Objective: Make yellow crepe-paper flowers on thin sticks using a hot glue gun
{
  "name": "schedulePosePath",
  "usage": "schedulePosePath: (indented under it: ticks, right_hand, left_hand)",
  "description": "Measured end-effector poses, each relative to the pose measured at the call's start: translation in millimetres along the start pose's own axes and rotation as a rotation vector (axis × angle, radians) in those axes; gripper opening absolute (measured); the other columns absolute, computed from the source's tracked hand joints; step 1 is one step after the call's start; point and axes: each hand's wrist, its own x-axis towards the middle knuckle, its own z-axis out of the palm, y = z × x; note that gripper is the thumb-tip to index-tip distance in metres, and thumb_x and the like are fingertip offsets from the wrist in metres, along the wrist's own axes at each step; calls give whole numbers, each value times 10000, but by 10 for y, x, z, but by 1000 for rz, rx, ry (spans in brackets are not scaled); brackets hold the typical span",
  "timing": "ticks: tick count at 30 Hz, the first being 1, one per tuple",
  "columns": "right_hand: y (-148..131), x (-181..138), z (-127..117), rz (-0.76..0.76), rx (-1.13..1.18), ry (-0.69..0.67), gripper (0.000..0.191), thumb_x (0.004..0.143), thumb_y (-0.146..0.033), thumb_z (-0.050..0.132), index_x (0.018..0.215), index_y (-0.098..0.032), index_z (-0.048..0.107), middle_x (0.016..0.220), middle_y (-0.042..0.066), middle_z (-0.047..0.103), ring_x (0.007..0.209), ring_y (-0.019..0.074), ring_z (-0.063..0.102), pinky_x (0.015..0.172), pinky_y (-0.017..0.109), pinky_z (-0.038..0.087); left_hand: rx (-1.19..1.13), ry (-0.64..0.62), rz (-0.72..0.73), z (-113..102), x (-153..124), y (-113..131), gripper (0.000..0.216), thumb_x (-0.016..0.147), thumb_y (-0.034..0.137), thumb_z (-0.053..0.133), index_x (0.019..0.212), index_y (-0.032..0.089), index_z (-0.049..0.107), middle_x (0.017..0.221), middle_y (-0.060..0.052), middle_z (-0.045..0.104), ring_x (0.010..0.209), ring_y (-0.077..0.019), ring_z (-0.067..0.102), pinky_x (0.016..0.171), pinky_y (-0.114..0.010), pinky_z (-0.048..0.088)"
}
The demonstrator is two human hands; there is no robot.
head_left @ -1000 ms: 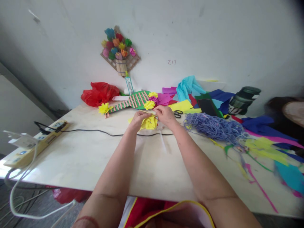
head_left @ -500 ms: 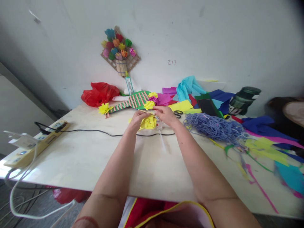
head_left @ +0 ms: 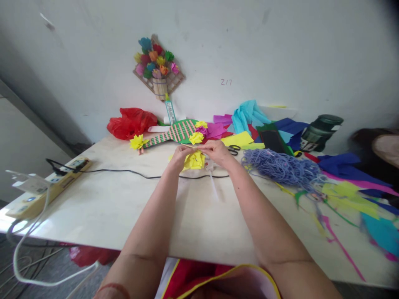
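Note:
My left hand (head_left: 180,157) is closed, fingers pinching a thin pale stick (head_left: 188,145) that points right. My right hand (head_left: 215,150) meets it from the other side, its closed fingertips at the stick's right part; whatever small piece lies between them is hidden. Just below both hands are crumpled yellow crepe-paper pieces (head_left: 195,161). Beside them on the table, partly behind my right hand, is a hot glue gun with a translucent glue stick (head_left: 214,187). Behind my fingers lies a green, guitar-shaped craft (head_left: 181,132) with pinkish strips and yellow and magenta paper flowers (head_left: 196,138).
Black scissors (head_left: 233,150) lie right of my right hand, with a tangled blue-purple cord bundle (head_left: 282,166) beyond. A black cable (head_left: 131,170) crosses from a power strip (head_left: 50,189). Coloured crepe paper (head_left: 249,114), a red plastic bag (head_left: 132,123) and a dark green jar (head_left: 321,132) stand along the wall.
My right hand has moved slightly left, its fingertips now closing near my left hand on the stick. The left hand stays nearly where it was.

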Motion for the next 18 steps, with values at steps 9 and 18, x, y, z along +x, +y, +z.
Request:
schedulePosePath:
  ticks: [9, 18]
  right_hand:
    - [43, -4, 0, -37, -106, -2, 242, 766, -112, 625, 914, -249, 761, 823, 32, 681, 766, 149, 616, 694, 250, 452]
    - [20, 5, -9, 18, -45, -2, 250, 748, -105, 629, 897, -255, 762, 824, 27, 685, 783, 156, 620, 708, 264, 464]
  left_hand:
    - [-34, -21, 29, 47, -21, 25, 152, 557, 262, 709, 626, 127, 701, 619, -32, 669, 595, -159, 591, 612, -267, 435]
    - [24, -32, 29, 13, -9, 9, 165, 590, 279, 724, 620, 119, 691, 556, -21, 629, 515, -137, 558, 533, -254, 404]
